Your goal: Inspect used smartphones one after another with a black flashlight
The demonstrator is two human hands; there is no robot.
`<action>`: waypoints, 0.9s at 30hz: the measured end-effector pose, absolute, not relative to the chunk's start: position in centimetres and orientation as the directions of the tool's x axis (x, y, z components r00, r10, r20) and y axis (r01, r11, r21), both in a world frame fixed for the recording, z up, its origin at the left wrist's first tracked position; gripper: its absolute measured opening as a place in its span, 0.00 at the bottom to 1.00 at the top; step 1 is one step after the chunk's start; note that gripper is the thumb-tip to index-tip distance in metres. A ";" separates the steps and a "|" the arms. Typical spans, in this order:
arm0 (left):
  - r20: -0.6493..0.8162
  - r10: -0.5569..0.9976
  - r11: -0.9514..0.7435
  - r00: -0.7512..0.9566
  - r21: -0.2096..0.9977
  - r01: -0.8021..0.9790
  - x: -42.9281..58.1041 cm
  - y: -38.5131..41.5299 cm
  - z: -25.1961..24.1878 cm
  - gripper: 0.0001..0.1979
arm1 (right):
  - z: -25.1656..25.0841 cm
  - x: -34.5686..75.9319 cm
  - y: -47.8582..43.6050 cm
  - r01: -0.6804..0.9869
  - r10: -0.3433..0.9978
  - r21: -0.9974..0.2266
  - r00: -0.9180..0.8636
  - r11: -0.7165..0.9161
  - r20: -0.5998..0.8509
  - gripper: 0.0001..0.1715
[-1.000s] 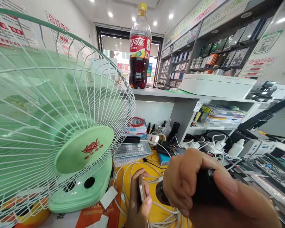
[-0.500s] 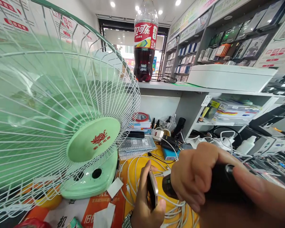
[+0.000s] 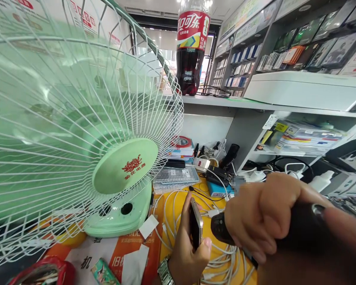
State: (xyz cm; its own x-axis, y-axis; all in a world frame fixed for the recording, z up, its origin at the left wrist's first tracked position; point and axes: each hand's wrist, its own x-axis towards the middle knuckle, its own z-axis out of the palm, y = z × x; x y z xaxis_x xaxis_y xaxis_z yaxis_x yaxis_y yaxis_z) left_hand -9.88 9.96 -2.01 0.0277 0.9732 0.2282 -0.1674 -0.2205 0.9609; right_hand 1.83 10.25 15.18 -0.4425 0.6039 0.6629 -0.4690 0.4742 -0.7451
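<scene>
My left hand (image 3: 185,247) is shut around a smartphone (image 3: 196,223), which stands on edge with a silver frame and a dark face. A metal-link wristwatch (image 3: 165,271) sits on that wrist. My right hand (image 3: 259,215) grips a black cylindrical tool (image 3: 302,225) whose dark round end (image 3: 221,228) points left, towards the phone. The two hands are close but apart. Below them, tangled white cables (image 3: 172,213) lie on a yellow mat (image 3: 206,202).
A green desk fan (image 3: 124,170) fills the left side. Behind the mat are a tray of small packets (image 3: 176,176) and a blue box (image 3: 218,189). A cola bottle (image 3: 192,51) and a white box (image 3: 302,91) stand on the counter above.
The whole scene has shifted right and up as my head turned. My left hand has raised the phone, bringing the watch into view. My right hand keeps its grip on the tool.
</scene>
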 end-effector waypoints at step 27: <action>0.216 0.976 -0.202 0.029 0.948 -0.244 -10.0 10.3 -1.9 0.36 | 12.8 6.3 14.7 -0.391 0.679 -0.865 -0.545 0.314 0.492 0.29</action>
